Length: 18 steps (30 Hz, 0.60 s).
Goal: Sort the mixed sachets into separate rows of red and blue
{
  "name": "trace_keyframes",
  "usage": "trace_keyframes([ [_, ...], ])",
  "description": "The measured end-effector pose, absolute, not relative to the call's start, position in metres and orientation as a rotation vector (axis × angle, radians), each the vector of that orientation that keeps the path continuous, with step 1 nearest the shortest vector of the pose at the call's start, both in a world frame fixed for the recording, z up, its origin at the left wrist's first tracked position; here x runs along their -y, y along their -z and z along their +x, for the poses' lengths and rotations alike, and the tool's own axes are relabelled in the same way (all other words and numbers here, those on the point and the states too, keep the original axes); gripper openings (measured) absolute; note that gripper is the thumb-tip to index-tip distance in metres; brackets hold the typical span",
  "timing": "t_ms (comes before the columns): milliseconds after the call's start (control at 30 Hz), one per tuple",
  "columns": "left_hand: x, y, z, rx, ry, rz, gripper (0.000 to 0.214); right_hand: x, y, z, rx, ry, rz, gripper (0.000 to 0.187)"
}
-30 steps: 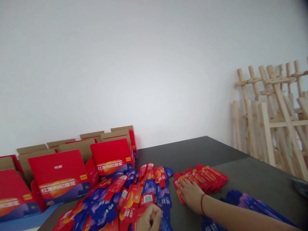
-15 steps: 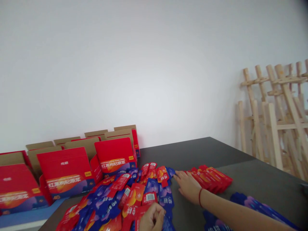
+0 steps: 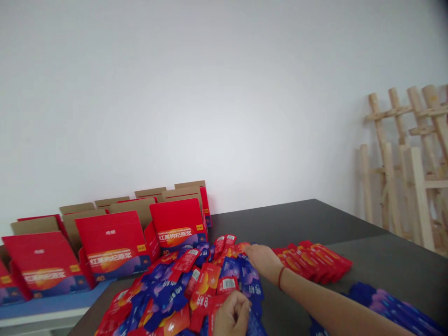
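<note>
A heap of red and blue sachets (image 3: pixel 205 282) lies on the dark table in front of me. My left hand (image 3: pixel 233 313) is closed at the near edge of the heap, its fingers curled in; whatever they may hold is hidden. My right hand (image 3: pixel 262 261) reaches to the far right side of the heap, its fingers closed on a red sachet (image 3: pixel 242 247), mostly covered by the hand. Right of that hand is a neat overlapping row of red sachets (image 3: pixel 315 262). Nearer me, a row of blue sachets (image 3: pixel 388 305) lies partly behind my right forearm.
Open red cartons (image 3: pixel 114 245) with brown inner flaps stand in rows at left, on a blue-topped surface (image 3: pixel 94 295). The dark table (image 3: pixel 276 221) extends back towards a white wall. Wooden easels (image 3: pixel 402 163) lean at the right.
My right hand has moved left from the gap beside the red row onto the heap and closed on a red sachet. My left hand stays curled. The view has turned slightly left.
</note>
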<state>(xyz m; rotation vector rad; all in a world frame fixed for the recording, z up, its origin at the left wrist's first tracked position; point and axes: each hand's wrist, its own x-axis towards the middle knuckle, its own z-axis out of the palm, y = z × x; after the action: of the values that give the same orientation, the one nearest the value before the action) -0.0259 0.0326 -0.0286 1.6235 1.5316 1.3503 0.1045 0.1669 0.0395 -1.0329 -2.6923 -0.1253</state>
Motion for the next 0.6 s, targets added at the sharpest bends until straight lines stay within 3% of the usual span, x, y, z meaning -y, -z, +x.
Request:
trace_keyframes([
  [100, -0.03, 0.022, -0.025, -1.605, -1.59, 1.59, 0.031, -0.154, -0.06, 0.132, 2.562, 0.039, -0.984, 0.038],
  [200, -0.026, 0.016, -0.022, -1.65, -1.777, 1.573, 0.052, -0.129, -0.069, 0.156, 2.346, -0.241, -0.893, 0.034],
  [300, -0.023, 0.016, -0.015, -1.502, -1.561, 1.575, 0.058, -0.103, -0.064, 0.164, 2.12, -0.616, -0.813, 0.028],
  [500, -0.015, 0.022, -0.001, -1.244, -1.01, 1.564, 0.046, -0.081, -0.035, 0.148, 1.79, -1.132, -0.837, 0.024],
  [600, -0.013, 0.02, -0.003, -1.414, -0.989, 1.582, 0.047, -0.073, -0.024, 0.141, 1.53, -1.297, -0.836, 0.048],
])
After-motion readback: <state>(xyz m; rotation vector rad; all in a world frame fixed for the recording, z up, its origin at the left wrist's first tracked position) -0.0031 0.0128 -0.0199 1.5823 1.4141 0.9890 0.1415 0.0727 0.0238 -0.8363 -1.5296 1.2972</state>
